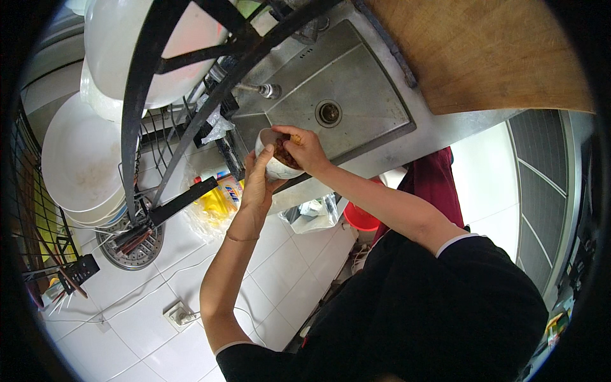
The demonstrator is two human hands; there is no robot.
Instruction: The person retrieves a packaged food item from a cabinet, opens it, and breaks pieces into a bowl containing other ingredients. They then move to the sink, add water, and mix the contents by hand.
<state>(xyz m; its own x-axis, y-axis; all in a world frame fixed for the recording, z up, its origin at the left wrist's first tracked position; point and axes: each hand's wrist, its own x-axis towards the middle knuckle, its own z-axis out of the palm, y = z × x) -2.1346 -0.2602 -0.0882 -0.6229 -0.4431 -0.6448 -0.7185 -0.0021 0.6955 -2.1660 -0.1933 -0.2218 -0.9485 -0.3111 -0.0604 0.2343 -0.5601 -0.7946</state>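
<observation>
My left hand (260, 179) grips the side of a white bowl (281, 171), with the thumb at its rim. Dark reddish-brown food pieces (283, 153) lie inside the bowl. The fingers of my right hand (308, 152) reach into the bowl over the food, and a yellowish-brown piece shows by them; whether they grip anything is hidden. Both hands are over the near left edge of a stainless steel sink (353, 86). A faucet spout (269, 91) points over the sink beyond the bowl.
A black metal rack (191, 110) rises close on the left, with stacked white plates (86, 157) beyond. A wooden board (487, 52) lies at the upper right. Below the counter are a red basin (361, 217), a lined bin (312, 215) and a yellow package (215, 203).
</observation>
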